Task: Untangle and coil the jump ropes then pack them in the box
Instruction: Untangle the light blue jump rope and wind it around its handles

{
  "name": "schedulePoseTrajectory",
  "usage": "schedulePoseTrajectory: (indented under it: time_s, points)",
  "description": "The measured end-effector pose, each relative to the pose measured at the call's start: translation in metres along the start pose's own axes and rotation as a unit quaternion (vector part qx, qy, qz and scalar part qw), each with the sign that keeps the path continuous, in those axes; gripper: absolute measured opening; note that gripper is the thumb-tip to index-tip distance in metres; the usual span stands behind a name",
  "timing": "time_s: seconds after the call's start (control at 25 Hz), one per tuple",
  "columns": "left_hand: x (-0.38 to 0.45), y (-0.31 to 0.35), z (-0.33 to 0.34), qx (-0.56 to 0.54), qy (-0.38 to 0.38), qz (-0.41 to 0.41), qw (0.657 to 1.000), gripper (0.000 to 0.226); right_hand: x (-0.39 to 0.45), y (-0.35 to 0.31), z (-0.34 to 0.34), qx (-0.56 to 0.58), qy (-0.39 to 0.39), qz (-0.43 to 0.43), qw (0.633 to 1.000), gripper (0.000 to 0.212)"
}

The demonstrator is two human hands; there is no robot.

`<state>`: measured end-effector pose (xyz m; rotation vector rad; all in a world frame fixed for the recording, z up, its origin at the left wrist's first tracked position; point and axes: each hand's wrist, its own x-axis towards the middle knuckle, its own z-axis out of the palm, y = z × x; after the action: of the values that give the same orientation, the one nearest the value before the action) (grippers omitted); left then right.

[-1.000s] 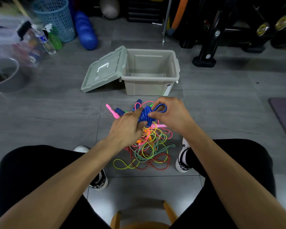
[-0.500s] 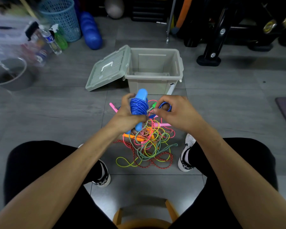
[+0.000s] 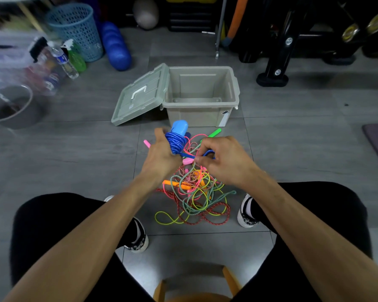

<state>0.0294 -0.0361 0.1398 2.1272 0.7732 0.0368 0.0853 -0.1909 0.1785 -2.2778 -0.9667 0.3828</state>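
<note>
Two hands work above the tangle: my left hand (image 3: 162, 158) grips the blue coiled rope (image 3: 176, 142), my right hand (image 3: 224, 159) pinches its loose end. The rope pile (image 3: 194, 192) lies at six o'clock of the open box (image 3: 202, 104), bare floor around it.

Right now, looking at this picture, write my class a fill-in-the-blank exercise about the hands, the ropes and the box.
1. The left hand grips the coiled ____ rope.
2. The right hand pinches that rope's loose ____.
3. The box has nothing inside, and its lid leans against its ____ side.
4. The tangled ropes lie on the ____.

Missing words: blue; end; left; floor
</note>
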Motion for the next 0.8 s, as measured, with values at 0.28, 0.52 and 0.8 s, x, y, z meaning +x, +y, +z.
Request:
schedulePoseTrajectory:
  time_s: [0.28,0.52,0.8]
  points:
    - [-0.018,0.009,0.020,0.212,0.019,0.107,0.971,0.062,0.014,0.000,-0.001,0.135,0.096,0.064,0.984,0.005]
    - [-0.025,0.000,0.017,0.069,-0.003,0.145,0.987,0.066,0.023,0.002,0.010,0.235,0.150,0.097,0.955,0.028]
    - [-0.027,0.014,-0.001,-0.207,-0.025,0.125,0.970,0.016,0.015,0.007,0.007,0.253,0.280,0.011,0.926,0.011]
